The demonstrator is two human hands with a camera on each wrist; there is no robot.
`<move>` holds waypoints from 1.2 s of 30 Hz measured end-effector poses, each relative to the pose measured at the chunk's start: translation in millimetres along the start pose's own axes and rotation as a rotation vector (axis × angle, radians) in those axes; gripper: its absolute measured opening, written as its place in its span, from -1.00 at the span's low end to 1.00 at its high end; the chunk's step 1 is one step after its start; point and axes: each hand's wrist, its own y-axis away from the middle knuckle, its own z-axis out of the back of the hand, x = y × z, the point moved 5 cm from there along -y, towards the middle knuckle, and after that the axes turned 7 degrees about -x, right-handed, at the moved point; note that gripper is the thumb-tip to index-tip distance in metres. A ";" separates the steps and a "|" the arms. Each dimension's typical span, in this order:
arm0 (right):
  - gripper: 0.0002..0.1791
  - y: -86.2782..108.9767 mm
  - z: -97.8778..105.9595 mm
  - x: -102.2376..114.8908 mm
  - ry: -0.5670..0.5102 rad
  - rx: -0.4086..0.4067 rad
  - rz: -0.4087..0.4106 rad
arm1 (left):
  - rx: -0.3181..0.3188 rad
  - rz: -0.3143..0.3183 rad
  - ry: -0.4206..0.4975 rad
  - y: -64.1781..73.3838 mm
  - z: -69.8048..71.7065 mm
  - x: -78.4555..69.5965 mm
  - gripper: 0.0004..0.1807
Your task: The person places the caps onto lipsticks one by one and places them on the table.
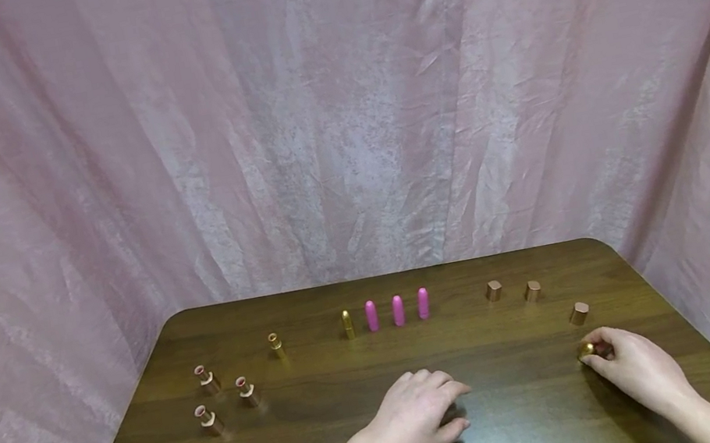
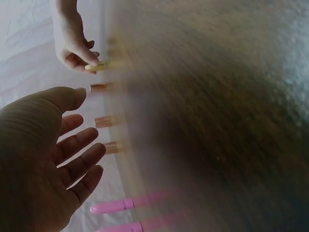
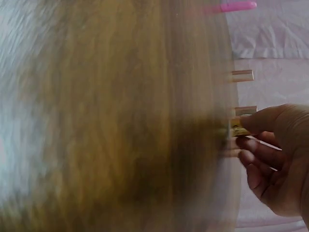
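At the table's right side my right hand (image 1: 633, 365) pinches a small gold lipstick cap (image 1: 586, 349) between thumb and fingertips, close over the wood. The right wrist view shows the same gold cap (image 3: 239, 128) at the fingertips. Just beyond it stands a rose-gold cap (image 1: 580, 313), with two more rose-gold caps (image 1: 533, 291) farther back. My left hand (image 1: 421, 414) is palm down near the front middle, fingers extended and holding nothing. Behind it, three pink bullet-shaped tubes (image 1: 398, 310) and a gold bullet-shaped tube (image 1: 348, 325) stand upright in a row.
On the left side stand three rose-gold lipstick bases (image 1: 248, 392) with bare necks and one gold lipstick base (image 1: 277, 345). The brown wooden table (image 1: 328, 392) has rounded back corners. Pink curtains (image 1: 336, 114) hang behind and at both sides.
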 end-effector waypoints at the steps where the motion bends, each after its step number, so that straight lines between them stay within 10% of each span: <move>1: -0.74 -0.4 0.5 2.6 -0.016 -0.007 -0.005 | 0.001 0.004 0.004 1.0 0.4 1.2 -0.56; 11: -0.67 -15.5 -6.0 55.0 -0.472 -0.099 -0.097 | -0.010 0.084 0.027 14.6 8.5 25.0 -0.62; 24: -0.74 -26.3 -79.4 131.4 -1.290 0.054 -0.484 | 0.000 0.250 0.029 46.2 27.7 70.6 -0.60; 36: -0.75 -16.6 -108.3 153.2 -1.392 0.135 -0.604 | -0.161 0.634 -0.071 81.6 95.9 178.9 -0.62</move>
